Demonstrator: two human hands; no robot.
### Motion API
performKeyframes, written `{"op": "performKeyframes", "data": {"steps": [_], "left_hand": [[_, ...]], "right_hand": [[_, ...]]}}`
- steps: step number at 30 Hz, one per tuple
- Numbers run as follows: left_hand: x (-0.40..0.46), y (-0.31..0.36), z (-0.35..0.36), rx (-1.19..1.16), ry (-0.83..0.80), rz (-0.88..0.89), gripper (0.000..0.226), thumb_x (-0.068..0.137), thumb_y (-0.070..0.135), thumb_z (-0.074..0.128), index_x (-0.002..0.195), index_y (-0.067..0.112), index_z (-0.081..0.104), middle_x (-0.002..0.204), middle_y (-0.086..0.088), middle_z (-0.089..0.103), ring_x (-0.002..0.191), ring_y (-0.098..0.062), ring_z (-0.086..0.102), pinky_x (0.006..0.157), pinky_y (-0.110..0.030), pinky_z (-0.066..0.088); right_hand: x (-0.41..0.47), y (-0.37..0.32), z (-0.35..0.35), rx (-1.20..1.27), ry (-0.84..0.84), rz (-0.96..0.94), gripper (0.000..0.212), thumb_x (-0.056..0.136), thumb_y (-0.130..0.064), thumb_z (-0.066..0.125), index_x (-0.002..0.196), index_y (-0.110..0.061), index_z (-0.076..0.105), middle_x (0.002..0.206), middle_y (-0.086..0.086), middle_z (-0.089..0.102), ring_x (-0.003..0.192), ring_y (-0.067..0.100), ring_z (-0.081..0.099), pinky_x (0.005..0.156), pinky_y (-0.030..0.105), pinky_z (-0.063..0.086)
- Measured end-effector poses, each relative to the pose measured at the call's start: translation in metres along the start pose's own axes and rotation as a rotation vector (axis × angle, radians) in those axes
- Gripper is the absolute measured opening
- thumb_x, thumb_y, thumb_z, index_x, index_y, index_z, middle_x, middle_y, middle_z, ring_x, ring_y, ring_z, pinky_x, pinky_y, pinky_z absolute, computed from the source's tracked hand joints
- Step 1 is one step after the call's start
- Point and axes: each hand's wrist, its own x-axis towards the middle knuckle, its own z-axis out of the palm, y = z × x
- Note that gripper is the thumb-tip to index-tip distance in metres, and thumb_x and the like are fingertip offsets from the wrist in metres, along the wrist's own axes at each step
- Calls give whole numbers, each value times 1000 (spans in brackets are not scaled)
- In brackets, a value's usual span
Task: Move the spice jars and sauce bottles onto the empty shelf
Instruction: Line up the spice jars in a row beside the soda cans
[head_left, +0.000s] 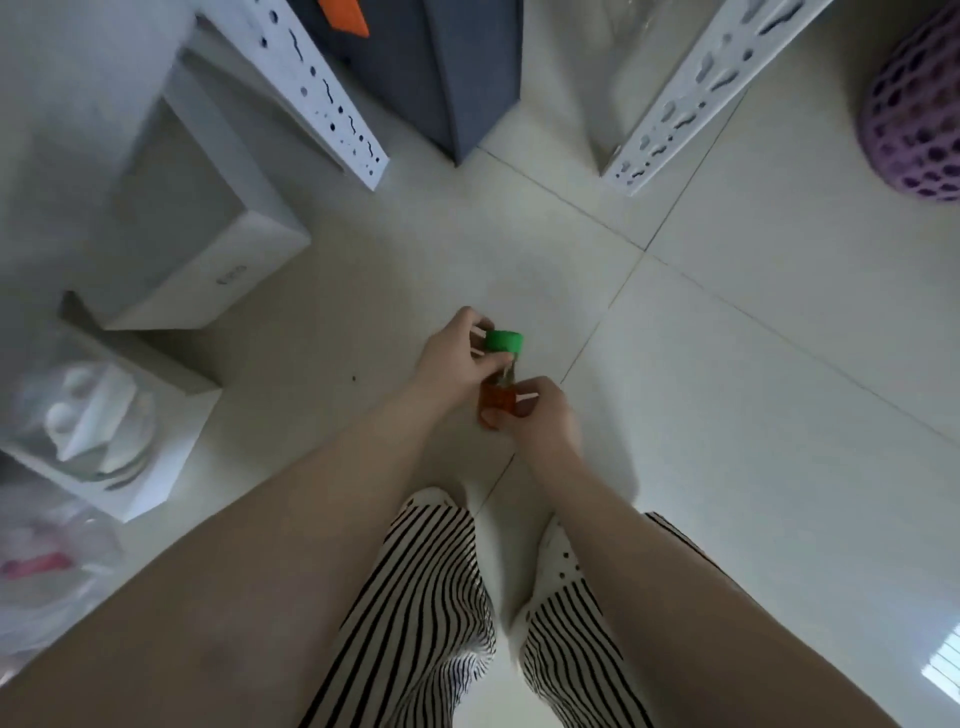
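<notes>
Above tiled floor, both hands grip 2 jars.

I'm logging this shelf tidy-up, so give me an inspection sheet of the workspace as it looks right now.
Surface: pale tiled floor with grout lines; no table in view.
Job's things: one bottle with a green cap and orange-red contents, held above the floor.
Clutter: white boxes on the left, one holding white moulded parts; clear plastic bag at lower left; purple perforated ball at upper right.
Hands: left hand grips the bottle near its cap; right hand grips its lower end.
Cables: nothing seen.
Surroundings: two white perforated shelf uprights, a grey bin between them; striped trousers and white shoes below.
</notes>
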Motion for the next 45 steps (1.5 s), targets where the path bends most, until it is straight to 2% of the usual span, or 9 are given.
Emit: {"op": "performKeyframes", "data": {"steps": [5, 9, 14, 22, 25, 29, 33, 40, 45], "left_hand": [[-94, 90, -41, 12, 61, -85, 57, 67, 45, 80, 107, 17, 51, 98, 1, 61, 89, -18, 59, 78, -29, 47], [-174, 178, -104, -48, -59, -43, 51, 69, 37, 81, 108, 17, 56, 104, 1, 64, 93, -14, 61, 74, -22, 45], [-284, 301, -183, -376, -408, 39, 30, 81, 11, 72, 107, 12, 58, 114, -10, 64, 96, -20, 67, 83, -37, 57], [-428, 474, -222, -304, -673, 363, 36, 93, 3, 52, 129, 7, 52, 123, -6, 60, 110, -15, 60, 96, -32, 51], [-472, 533, -202, -86, -633, 538, 41, 93, 14, 57, 133, 16, 53, 133, -2, 55, 117, -16, 57, 96, -31, 51], [-529, 605, -146, 83, -470, 764, 42, 83, 23, 70, 124, 22, 61, 115, 2, 65, 99, -13, 65, 84, -25, 55], [-576, 670, -79, 77, -441, 865, 43, 80, 10, 72, 123, 12, 62, 118, -2, 64, 104, -14, 63, 84, -21, 55], [-637, 749, 11, -5, -388, 970, 45, 78, -2, 71, 121, 7, 61, 105, -4, 64, 93, -9, 61, 77, -10, 52], [-643, 786, 46, 19, -332, 1012, 49, 74, -5, 73, 119, 8, 61, 108, -3, 64, 97, -11, 61, 84, -14, 51]], "right_hand": [[-120, -36, -45, 78, -4, -10, 42, 64, -38, 73, 99, -29, 52, 85, -6, 71, 75, 13, 68, 68, 38, 59], [-234, -82, -106, 179, -22, -65, 34, 74, -31, 73, 103, -26, 57, 80, -13, 65, 70, 3, 61, 55, 11, 48], [-380, -130, -196, 277, -137, -239, 27, 79, -22, 74, 104, -13, 68, 96, 8, 72, 85, 15, 64, 87, 38, 53], [-550, -150, -322, 515, -42, -537, 34, 80, -13, 71, 112, -1, 65, 104, 14, 69, 93, 21, 66, 92, 35, 53], [-587, -135, -367, 568, 86, -618, 27, 79, -7, 73, 104, -5, 66, 96, 9, 71, 88, 19, 66, 87, 33, 54], [-627, -101, -435, 609, 242, -706, 25, 79, -1, 72, 102, -7, 65, 93, 8, 71, 81, 15, 67, 77, 25, 54], [-659, -49, -512, 636, 263, -783, 22, 82, -6, 71, 103, -10, 66, 97, 7, 73, 88, 20, 69, 89, 31, 54], [-689, 8, -631, 576, 453, -833, 24, 80, -2, 72, 101, -12, 67, 89, 0, 74, 79, 10, 70, 81, 30, 53], [-675, 14, -680, 568, 582, -815, 35, 72, -2, 78, 105, -12, 68, 97, 11, 73, 91, 28, 70, 88, 45, 55]]}}
